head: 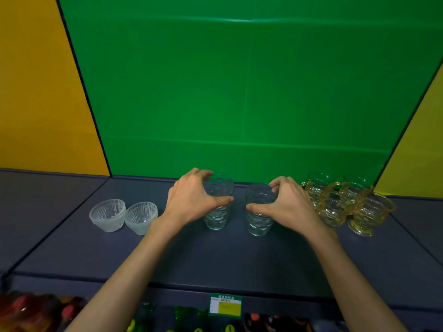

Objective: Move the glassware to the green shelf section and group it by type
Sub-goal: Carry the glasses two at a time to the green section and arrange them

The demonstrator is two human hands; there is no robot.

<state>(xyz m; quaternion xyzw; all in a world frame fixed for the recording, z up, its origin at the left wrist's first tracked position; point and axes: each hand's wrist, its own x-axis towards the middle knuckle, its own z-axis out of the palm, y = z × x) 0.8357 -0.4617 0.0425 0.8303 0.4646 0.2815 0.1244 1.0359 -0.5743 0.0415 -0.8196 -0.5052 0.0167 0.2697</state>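
Two clear tumblers stand upright on the dark shelf [215, 259] in front of the green back panel [239, 92]. My left hand [191, 200] grips the left tumbler [217, 218] near its rim, thumb in front and fingers behind. My right hand [287, 204] grips the right tumbler [259, 224] the same way. Two frosted ribbed glass bowls [107, 214] [141, 216] sit side by side to the left. Several amber handled glass cups [335, 202] are clustered to the right.
Yellow back panels flank the green one on the left [36, 92] and right [422, 140]. A price label [225, 305] hangs on the shelf's front edge. Below it, red-capped bottles [36, 310] and green bottles [182, 315] stand on a lower shelf.
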